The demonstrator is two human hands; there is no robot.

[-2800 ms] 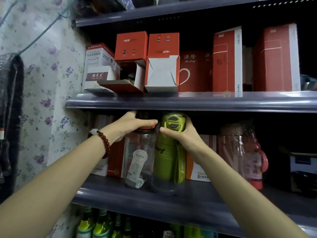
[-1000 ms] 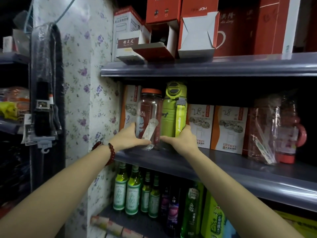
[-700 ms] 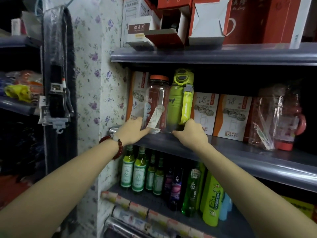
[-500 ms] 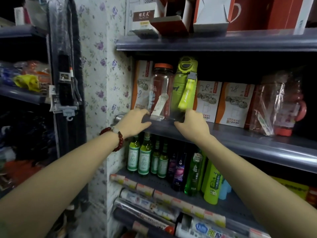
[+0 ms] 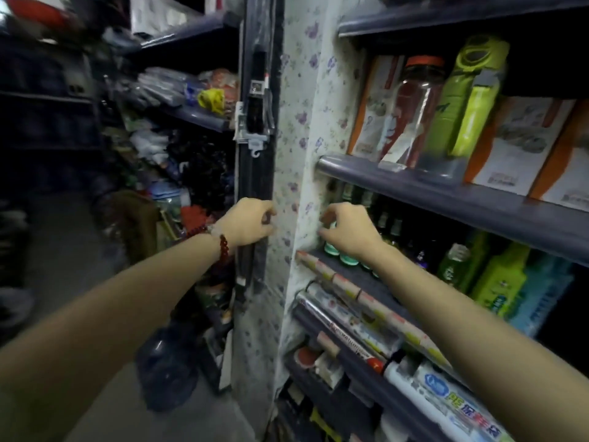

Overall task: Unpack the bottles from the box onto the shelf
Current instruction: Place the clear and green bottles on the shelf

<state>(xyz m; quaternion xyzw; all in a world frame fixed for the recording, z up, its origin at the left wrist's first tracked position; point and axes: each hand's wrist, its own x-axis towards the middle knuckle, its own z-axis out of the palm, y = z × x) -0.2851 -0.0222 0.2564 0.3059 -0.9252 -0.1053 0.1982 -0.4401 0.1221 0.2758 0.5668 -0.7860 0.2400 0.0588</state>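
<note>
A cramped shop aisle is stretching away on the left, dim and blurred, its racks piled with bagged goods, while a grey shelf (image 5: 424, 186) is running across the right side beside a wall panel papered with small purple flowers (image 5: 299, 129). On that shelf a clear bottle (image 5: 414, 110) with an orange lid is standing upright, with a white tag hanging down its front. A green bottle (image 5: 459, 100) is standing just beside it on the right, seemingly touching it, a yellow-green strap running down its side. Orange and white boxes (image 5: 516, 145) are lining up behind and to the right of both bottles.

Both arms are reaching forward well below that shelf. The left hand (image 5: 248, 223), with a red bead bracelet (image 5: 224, 250) sitting at the wrist, is hanging in front of a dark upright post (image 5: 258, 122) with its fingers loosely curled and nothing in it. The right hand (image 5: 347, 231) is hovering in front of the lower shelf's green glass bottles (image 5: 347, 260), fingers half bent and empty; I cannot tell whether it is touching them. Rolls of wrapped goods (image 5: 353, 291) are lying along the front edges of the lower shelves.
</note>
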